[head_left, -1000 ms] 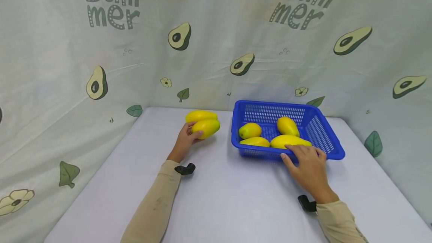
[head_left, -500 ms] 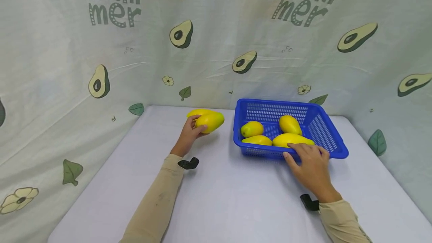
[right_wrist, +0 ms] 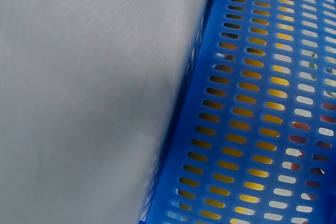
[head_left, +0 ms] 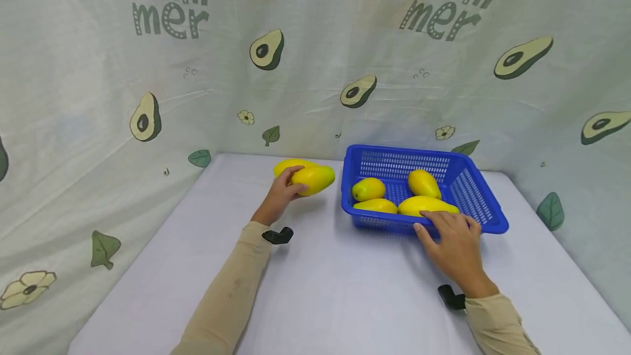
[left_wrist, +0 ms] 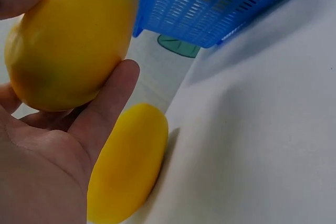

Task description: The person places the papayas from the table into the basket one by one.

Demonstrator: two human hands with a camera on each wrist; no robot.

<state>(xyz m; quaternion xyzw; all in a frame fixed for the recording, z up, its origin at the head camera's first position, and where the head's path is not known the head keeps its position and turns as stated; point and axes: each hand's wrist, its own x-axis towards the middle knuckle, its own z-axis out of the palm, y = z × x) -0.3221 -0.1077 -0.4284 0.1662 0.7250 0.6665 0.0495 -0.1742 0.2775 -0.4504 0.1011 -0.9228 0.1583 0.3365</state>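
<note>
My left hand [head_left: 280, 196] holds a yellow mango [head_left: 315, 179] with a greenish tip, raised above the table. In the left wrist view, the thumb and fingers wrap round this mango [left_wrist: 73, 40]. Just behind it a second yellow mango [head_left: 288, 165] lies on the table, partly hidden by the held one. My right hand [head_left: 455, 245] grips the front rim of a blue plastic basket [head_left: 374, 222], its fingers over the edge and its thumb outside. Several yellow mangoes [head_left: 425, 204] lie inside. The right wrist view shows the slotted basket wall [right_wrist: 247, 103], yellow behind it; the hand is out of sight there.
A white-covered table [head_left: 335, 289] carries everything. Behind and beside it hangs a pale cloth [head_left: 305, 97] printed with avocados, leaves and lettering. The basket stands at the back right of the table, close to the cloth.
My left hand has lifted the mango off the table, away from the other one, and moved it right towards the basket. The right hand stays at the basket rim.
</note>
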